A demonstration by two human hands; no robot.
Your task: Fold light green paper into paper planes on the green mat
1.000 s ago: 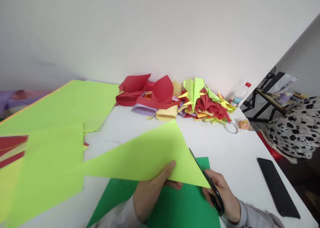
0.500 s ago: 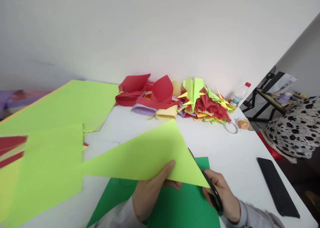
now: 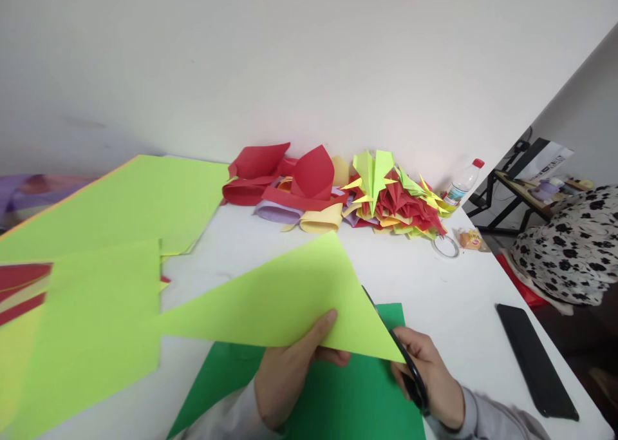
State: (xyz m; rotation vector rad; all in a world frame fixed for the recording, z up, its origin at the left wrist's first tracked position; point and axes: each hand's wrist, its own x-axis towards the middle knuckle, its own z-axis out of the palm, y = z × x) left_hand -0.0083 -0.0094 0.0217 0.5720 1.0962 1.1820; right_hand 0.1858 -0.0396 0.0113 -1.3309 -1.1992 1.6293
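My left hand (image 3: 299, 369) grips a lime-green sheet of paper (image 3: 280, 292) by its lower edge, thumb on top and fingers underneath. The sheet has a triangular outline and is held above a dark green sheet (image 3: 357, 401) on the table. In my right hand (image 3: 429, 375) is a pair of black-handled scissors (image 3: 415, 379), my fingers closed round the handles. Its blades lie along the right slanting edge of the lime-green paper, partly hidden by it.
Lime-green sheets (image 3: 145, 201) and red strips (image 3: 24, 282) lie at the left. Rolled red paper (image 3: 313, 176) and folded paper shapes (image 3: 396, 198) line the wall. Rightward are a bottle (image 3: 463, 182), a tape roll (image 3: 445, 247), a wrapped snack (image 3: 470, 239) and a black flat object (image 3: 535, 363).
Almost nothing differs. The lime-green paper and both hands have shifted only very slightly, and the scissors stay at the paper's right edge.
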